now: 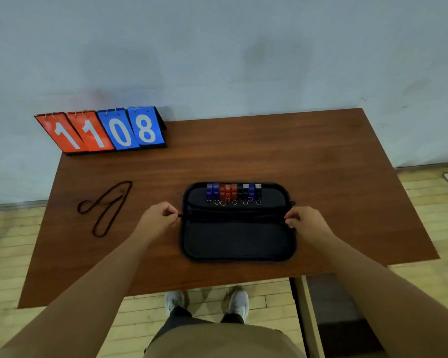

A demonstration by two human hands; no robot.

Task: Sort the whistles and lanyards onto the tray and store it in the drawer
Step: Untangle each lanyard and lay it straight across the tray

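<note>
A black fabric tray [237,241], folded open like a case, lies on the wooden table [321,177]. Along its far half stands a row of several whistles [233,193] in blue, red, black and white, each with a small metal ring. My left hand [159,215] pinches the tray's left edge at the middle fold. At the same fold my right hand [304,219] pinches the right edge. A dark lanyard [106,208] lies looped on the table to the left, apart from the tray and both hands.
A flip scoreboard [101,131] reading 11 and 08 stands at the table's far left corner by the wall. An open drawer [334,313] shows below the table's near right edge. My shoes [207,302] are on the wooden floor beneath the front edge.
</note>
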